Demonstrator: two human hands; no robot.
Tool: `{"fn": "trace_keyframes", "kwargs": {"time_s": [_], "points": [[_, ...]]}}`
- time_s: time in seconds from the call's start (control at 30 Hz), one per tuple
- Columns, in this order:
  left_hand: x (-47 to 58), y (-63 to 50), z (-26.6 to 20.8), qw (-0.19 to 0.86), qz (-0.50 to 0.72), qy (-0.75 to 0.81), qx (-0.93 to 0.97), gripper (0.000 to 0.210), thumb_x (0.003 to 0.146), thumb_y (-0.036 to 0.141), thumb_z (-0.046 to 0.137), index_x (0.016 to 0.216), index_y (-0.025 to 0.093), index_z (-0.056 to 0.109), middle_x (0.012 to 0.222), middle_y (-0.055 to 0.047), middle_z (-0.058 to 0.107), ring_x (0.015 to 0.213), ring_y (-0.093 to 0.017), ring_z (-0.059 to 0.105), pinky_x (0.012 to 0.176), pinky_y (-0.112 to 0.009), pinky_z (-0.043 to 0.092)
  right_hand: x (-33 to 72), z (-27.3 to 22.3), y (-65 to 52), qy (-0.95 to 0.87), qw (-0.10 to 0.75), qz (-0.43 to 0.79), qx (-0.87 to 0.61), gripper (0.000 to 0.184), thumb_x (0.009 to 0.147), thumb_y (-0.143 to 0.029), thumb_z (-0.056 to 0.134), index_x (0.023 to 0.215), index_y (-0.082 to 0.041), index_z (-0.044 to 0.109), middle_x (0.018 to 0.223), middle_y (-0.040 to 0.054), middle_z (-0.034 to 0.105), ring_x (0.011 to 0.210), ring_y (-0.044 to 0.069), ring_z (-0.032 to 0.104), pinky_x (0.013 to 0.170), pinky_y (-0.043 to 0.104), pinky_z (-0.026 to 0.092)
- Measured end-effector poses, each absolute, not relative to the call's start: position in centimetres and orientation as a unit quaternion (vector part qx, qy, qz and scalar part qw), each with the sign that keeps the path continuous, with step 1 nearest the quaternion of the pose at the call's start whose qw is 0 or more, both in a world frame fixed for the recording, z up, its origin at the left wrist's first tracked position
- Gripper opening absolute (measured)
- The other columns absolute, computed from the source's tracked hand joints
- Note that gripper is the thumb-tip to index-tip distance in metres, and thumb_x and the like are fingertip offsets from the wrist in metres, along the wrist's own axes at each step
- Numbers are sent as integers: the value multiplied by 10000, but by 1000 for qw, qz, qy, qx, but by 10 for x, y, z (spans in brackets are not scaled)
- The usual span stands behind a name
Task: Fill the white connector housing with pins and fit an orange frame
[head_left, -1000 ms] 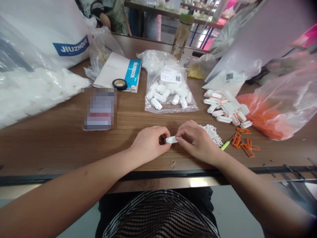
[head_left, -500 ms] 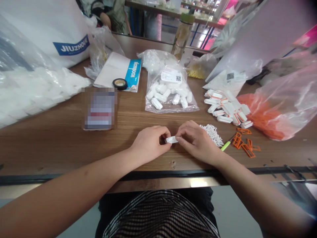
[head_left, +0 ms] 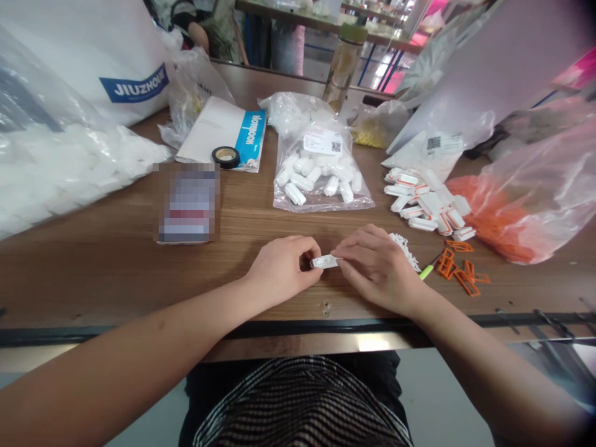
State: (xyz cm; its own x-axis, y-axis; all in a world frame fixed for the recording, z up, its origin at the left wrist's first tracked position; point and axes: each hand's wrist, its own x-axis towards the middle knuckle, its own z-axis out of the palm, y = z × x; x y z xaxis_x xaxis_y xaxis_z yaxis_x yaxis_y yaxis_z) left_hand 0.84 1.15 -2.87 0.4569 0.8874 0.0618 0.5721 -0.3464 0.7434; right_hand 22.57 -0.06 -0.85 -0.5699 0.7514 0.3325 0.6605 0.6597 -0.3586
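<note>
Brown tabletop (head_left: pixel 116 276), bench (head_left: pixel 391 41) behind; left grip (head_left: pixel 279 266) pinches white piece (head_left: pixel 325 262), right grip (head_left: pixel 382 272) touches it, hold unclear.

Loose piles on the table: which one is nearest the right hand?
The pile of tiny white parts, partly hidden behind the right hand; the orange frames and larger white pieces lie farther off.

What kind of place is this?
Probably a factory or workshop bench. Signs: a labelled clear bag of white parts, loose orange frames beside a green-handled tool, and another long table beyond.
</note>
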Motion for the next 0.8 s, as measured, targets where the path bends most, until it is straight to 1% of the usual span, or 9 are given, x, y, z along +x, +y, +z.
{"fn": "trace_keyframes", "kwargs": {"time_s": [0.17, 0.3, 0.37, 0.43, 0.53, 0.6, 0.63, 0.7, 0.8], "points": [[9, 12, -30, 334, 238, 464, 785, 70, 768, 276, 655, 822, 232, 655, 683, 28, 576, 619, -132, 497, 601, -281, 355, 222, -9, -4, -901, 194, 33, -386, 126, 863, -217, 586, 880, -226, 711, 935, 57, 691, 868, 227, 545, 765, 404, 407], [9, 13, -32, 329, 233, 464, 789, 74, 763, 274, 655, 824, 232, 654, 666, 27, 562, 620, -135, 490, 594, -282, 340, 210, -6, -10, -912, 136, -39, -384, 168, 885, -215, 530, 830, -206, 688, 891, 80, 677, 825, 237, 509, 720, 404, 385], [9, 13, -32, 327, 231, 465, 790, 78, 763, 281, 655, 822, 230, 655, 662, 24, 557, 624, -137, 490, 590, -281, 337, 206, -5, -13, -911, 121, -49, -390, 191, 892, -216, 513, 814, -203, 686, 869, 87, 671, 818, 242, 512, 718, 410, 391], [9, 13, -32, 327, 230, 466, 789, 80, 765, 290, 655, 819, 232, 655, 659, 25, 554, 623, -137, 491, 591, -279, 341, 208, -4, -14, -906, 140, -10, -399, 189, 896, -220, 517, 852, -208, 700, 898, 82, 678, 834, 237, 538, 741, 410, 421], [8, 13, -32, 329, 228, 468, 788, 81, 762, 286, 655, 826, 236, 657, 661, 28, 556, 615, -133, 492, 597, -279, 351, 233, -2, -12, -873, 228, 60, -428, 180, 894, -221, 551, 971, -222, 714, 988, 68, 694, 891, 214, 602, 826, 403, 471], [8, 13, -31, 329, 223, 467, 790, 81, 756, 280, 656, 823, 234, 655, 664, 28, 557, 612, -131, 493, 602, -281, 354, 263, 0, -8, -830, 272, 54, -484, 182, 888, -234, 575, 1000, -226, 718, 997, 73, 706, 915, 218, 634, 874, 414, 483], [8, 13, -31, 328, 221, 467, 791, 81, 753, 278, 656, 821, 233, 655, 665, 28, 556, 611, -131, 493, 604, -282, 355, 280, 1, -5, -808, 272, 41, -521, 170, 882, -253, 580, 964, -227, 727, 971, 77, 713, 903, 228, 646, 867, 420, 491], [8, 13, -32, 327, 218, 470, 791, 84, 748, 277, 658, 820, 235, 656, 667, 28, 554, 614, -131, 495, 606, -283, 356, 315, 2, 2, -775, 207, 32, -597, 176, 865, -305, 592, 883, -218, 744, 888, 83, 724, 835, 245, 660, 796, 415, 509], [8, 14, -32, 324, 217, 469, 792, 87, 749, 280, 659, 825, 238, 655, 671, 28, 554, 620, -134, 498, 612, -287, 359, 353, -2, 12, -718, 135, 53, -681, 195, 804, -373, 646, 851, -221, 759, 838, 76, 740, 741, 256, 664, 676, 397, 511]]}}
